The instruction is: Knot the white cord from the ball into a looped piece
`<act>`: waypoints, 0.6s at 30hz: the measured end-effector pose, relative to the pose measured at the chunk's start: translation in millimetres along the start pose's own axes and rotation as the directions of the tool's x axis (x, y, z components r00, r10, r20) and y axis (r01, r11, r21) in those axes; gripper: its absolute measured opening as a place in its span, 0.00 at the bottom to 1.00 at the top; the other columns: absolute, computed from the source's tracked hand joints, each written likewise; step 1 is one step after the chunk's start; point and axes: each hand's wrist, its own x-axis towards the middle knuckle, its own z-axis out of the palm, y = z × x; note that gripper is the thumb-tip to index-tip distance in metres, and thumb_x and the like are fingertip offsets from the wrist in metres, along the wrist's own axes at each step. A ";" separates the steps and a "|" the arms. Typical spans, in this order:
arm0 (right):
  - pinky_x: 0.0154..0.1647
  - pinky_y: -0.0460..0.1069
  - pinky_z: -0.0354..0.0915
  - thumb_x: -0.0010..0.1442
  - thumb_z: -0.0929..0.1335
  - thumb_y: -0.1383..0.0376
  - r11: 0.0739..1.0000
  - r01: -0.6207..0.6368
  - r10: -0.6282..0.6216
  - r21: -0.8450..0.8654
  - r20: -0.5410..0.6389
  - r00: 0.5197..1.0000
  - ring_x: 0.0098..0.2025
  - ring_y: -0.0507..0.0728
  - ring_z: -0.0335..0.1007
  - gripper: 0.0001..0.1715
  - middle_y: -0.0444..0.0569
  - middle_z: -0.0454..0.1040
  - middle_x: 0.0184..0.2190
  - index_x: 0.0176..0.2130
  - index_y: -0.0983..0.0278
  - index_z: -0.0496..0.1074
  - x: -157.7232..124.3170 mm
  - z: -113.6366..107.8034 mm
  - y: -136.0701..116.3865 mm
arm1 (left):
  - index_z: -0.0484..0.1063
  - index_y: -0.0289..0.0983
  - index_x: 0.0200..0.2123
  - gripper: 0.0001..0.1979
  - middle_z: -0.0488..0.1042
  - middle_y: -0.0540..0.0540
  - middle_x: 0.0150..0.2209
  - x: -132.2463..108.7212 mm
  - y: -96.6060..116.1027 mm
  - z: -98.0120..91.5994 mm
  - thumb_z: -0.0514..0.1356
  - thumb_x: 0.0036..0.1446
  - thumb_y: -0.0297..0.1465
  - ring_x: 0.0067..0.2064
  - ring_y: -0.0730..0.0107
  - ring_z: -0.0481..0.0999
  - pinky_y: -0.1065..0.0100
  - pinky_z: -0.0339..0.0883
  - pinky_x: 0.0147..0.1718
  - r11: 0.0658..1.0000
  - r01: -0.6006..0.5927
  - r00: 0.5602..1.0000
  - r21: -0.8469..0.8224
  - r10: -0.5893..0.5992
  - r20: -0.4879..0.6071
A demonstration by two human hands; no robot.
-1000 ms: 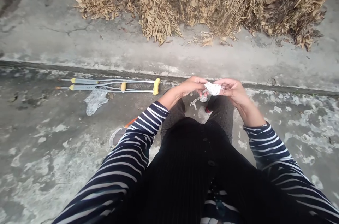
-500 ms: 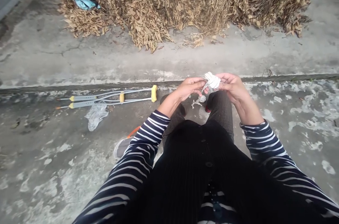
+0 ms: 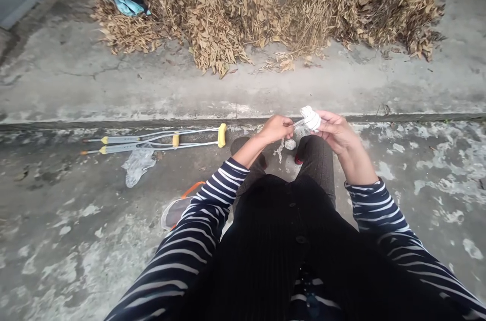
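In my right hand [image 3: 336,131] is a ball of flat white cord [image 3: 310,118], held between thumb and fingers. A white strand [image 3: 299,123] runs from the ball to my left hand [image 3: 279,128], whose fingers are closed on it. Below the left fingers dangles a loose, crinkled tail of pale cord [image 3: 281,151]. Beside that tail, lower down between my legs, shows a second small roundish whitish ball [image 3: 290,144].
A pair of crutches [image 3: 163,141] with yellow pads lies on the concrete to the left, touching a clear plastic bag [image 3: 138,166]. A grey and orange item [image 3: 176,212] is near my left sleeve. Dried plants [image 3: 220,17] lean on the raised ledge [image 3: 170,90], with blue-black cloth [image 3: 129,2] among them.
My left hand has moved slightly away from the ball and its fingers have closed, pulling the strand straight. The ball now shows more rounded in my right hand.
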 end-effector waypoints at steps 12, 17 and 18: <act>0.35 0.51 0.75 0.34 0.86 0.57 0.984 0.146 -0.141 -0.098 0.051 0.989 0.33 0.55 0.76 0.27 0.46 0.81 0.32 0.35 0.60 0.82 -27.9 23.8 -40.3 | 0.79 0.31 0.28 0.08 0.80 0.45 0.31 53.5 -16.1 1.2 0.59 0.53 0.20 0.33 0.72 0.78 0.75 0.71 0.29 0.993 0.091 0.995 -0.081 -0.094 -0.031; 0.37 0.54 0.75 0.37 0.86 0.58 0.944 0.239 -0.216 -0.228 0.121 0.969 0.34 0.58 0.77 0.24 0.47 0.80 0.32 0.34 0.61 0.82 -42.7 24.5 -78.5 | 0.76 0.31 0.24 0.08 0.77 0.45 0.26 55.8 -20.2 -5.0 0.59 0.52 0.19 0.31 0.73 0.77 0.77 0.69 0.28 0.987 0.163 0.986 -0.013 -0.162 0.037; 0.37 0.54 0.75 0.37 0.86 0.58 0.937 0.248 -0.220 -0.245 0.137 0.966 0.34 0.58 0.77 0.24 0.48 0.80 0.31 0.34 0.61 0.82 -46.0 26.4 -86.1 | 0.76 0.31 0.24 0.08 0.78 0.44 0.26 58.3 -20.4 -7.2 0.59 0.52 0.19 0.31 0.73 0.77 0.77 0.69 0.28 0.986 0.166 0.985 0.012 -0.166 0.045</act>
